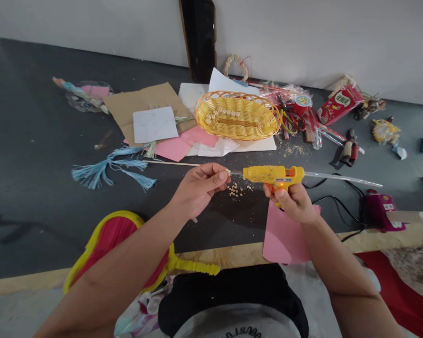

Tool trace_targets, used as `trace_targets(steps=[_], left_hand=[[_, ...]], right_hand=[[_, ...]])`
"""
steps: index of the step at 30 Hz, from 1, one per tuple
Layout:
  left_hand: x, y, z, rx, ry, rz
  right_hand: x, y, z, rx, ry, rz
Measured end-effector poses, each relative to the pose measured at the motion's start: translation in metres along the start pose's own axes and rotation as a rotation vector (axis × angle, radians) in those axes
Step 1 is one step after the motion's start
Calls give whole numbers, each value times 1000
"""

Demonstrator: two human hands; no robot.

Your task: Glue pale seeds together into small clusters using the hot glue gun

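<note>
My right hand (294, 201) is wrapped round the handle of a yellow hot glue gun (273, 174), whose orange light glows. A long clear glue stick (341, 178) sticks out of its back end. The nozzle points left at my left hand (201, 188). Between that hand's thumb and forefinger is a small cream-coloured piece (228, 172), close to the nozzle tip; its exact shape is too small to tell. Below the nozzle, several similar tiny pieces (235, 190) lie scattered on the dark table. A thin stick (172, 163) lies behind my left hand.
A yellow wicker basket (238, 117) with small cream pieces stands on papers at the back. A blue tassel (109, 166) lies left, a red-and-yellow fan (107, 234) at the front edge. The gun's black cord (338, 202) runs near a purple box (382, 211). A phone (199, 40) leans on the wall.
</note>
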State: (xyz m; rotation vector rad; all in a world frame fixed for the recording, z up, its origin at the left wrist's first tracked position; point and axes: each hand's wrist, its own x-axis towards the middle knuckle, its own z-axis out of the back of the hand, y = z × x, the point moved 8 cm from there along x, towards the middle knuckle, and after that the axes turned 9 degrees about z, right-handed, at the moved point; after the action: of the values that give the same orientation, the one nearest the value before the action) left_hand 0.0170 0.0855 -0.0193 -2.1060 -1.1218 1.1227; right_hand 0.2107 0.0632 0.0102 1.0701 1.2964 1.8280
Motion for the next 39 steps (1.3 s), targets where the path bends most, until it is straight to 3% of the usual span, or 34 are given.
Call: trace_targets(steps=[39], left_hand=[[0,-2,2,-7,-34,-42]], right_hand=[[0,-4,0,1,-14,-1]])
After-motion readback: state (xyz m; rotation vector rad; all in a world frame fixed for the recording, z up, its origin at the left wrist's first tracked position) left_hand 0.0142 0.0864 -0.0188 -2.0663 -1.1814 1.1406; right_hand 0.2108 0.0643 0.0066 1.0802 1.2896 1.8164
